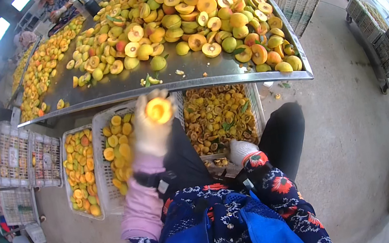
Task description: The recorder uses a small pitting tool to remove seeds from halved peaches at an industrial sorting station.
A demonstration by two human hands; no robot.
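Observation:
My left hand [153,128], in a pale glove and blurred, is raised at the metal table's near edge [173,86]. It holds a peach half [159,110] with its hollow showing. My right hand [243,150], in a white knitted glove, rests low at the near edge of a crate of pit-bearing scraps and leaves [220,117]; its fingers are mostly hidden, and what they hold cannot be told. Below my left hand stands a white plastic crate of peach halves [121,152]. Halved peaches with pits [211,49] are heaped on the table.
Another crate of peach halves [81,170] stands on the floor at the left, beside stacked crates [13,157]. A person [54,10] works at the table's far left, near a dark bottle [88,4]. Crates on a trolley [379,23] stand at the right.

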